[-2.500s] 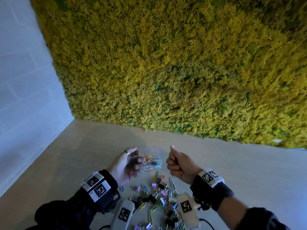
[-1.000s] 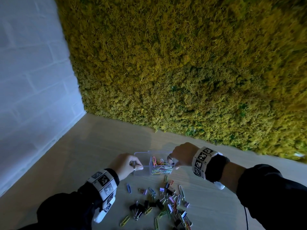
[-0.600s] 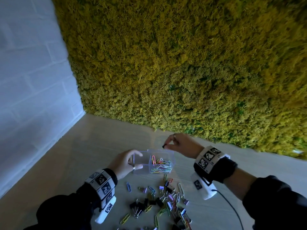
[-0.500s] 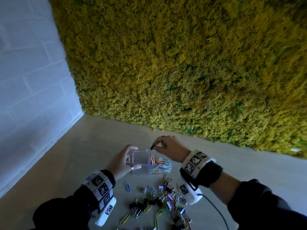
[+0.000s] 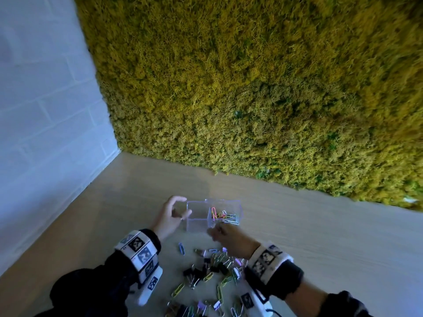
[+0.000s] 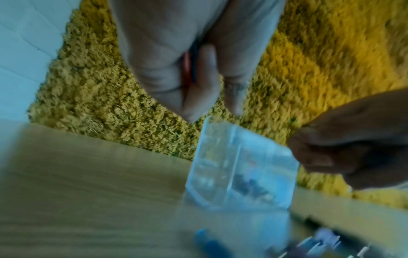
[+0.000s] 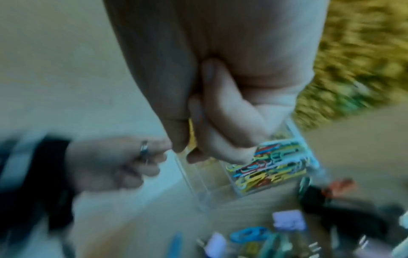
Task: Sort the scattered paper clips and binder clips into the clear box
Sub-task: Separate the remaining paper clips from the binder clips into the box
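The clear box stands on the wooden table. Its left compartment looks bare and its right one holds coloured paper clips. My left hand is cupped at the box's left end with loosely curved fingers, the thumb tip at the wall. My right hand hovers just in front of the box with its fingers curled in. A thin yellow strip that looks like a paper clip is pinched between thumb and forefinger. Scattered paper clips and black binder clips lie under my right wrist.
A lone blue paper clip lies left of the pile. A yellow-green moss wall rises behind the table. A white brick wall closes the left side. Both wrist views are blurred by motion.
My right hand has come down from above the box's left compartment to its near side, toward the pile. My left hand stays at the box's left end with a looser hold.
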Available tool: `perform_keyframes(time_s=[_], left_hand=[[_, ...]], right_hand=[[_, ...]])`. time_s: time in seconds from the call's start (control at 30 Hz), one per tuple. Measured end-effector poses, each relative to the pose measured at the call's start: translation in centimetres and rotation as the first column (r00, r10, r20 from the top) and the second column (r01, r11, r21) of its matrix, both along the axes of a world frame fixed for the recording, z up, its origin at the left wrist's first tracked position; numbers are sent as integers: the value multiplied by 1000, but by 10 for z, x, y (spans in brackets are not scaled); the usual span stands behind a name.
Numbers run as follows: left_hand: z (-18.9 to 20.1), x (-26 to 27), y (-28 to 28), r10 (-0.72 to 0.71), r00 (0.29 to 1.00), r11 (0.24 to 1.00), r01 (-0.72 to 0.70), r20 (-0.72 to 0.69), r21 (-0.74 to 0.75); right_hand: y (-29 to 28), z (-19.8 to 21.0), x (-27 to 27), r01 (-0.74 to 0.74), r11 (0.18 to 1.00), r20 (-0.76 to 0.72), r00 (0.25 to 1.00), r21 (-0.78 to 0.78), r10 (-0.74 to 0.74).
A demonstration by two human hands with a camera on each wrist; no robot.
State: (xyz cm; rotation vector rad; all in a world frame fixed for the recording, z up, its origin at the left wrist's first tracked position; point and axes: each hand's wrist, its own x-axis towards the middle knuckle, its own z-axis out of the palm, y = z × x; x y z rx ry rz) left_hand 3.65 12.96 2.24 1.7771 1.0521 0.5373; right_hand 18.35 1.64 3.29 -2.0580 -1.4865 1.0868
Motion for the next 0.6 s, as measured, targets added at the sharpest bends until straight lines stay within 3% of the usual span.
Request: perform_keyframes(time_s=[0.03, 0.07, 0.13, 0.2, 0.23, 0.27, 0.37, 0.47, 0.6], left_hand=[[7, 1, 0, 74, 995, 988, -63, 70, -142], [13, 3, 0, 151, 979, 939, -100, 134, -330], [27, 12, -2, 303, 919, 709, -41, 252, -704], [40, 23, -6, 416, 844, 425, 150, 340, -893], [46, 30, -10, 449, 818, 321, 228, 359, -919], [48, 37, -11, 458, 807, 270, 275, 374, -923], [50, 60, -16, 445, 819, 230, 287, 363, -930], [46, 73, -15, 416, 847, 227, 257, 332, -939], [43, 73, -12, 380, 889, 286, 148, 254, -947]], right_hand=[[0, 5, 7, 123, 992, -228, 966, -26, -126], [0, 10, 15, 245, 966, -429, 867, -80, -255], [1, 19, 33, 433, 873, -690, 563, -223, -455], [7, 26, 48, 514, 779, -772, 305, -359, -557], [10, 29, 51, 526, 747, -788, 211, -407, -578], [13, 30, 54, 536, 722, -802, 131, -438, -583], [19, 33, 54, 570, 672, -822, -10, -473, -569], [19, 28, 51, 615, 645, -843, -61, -453, -534], [20, 20, 55, 660, 619, -866, -101, -426, -489]])
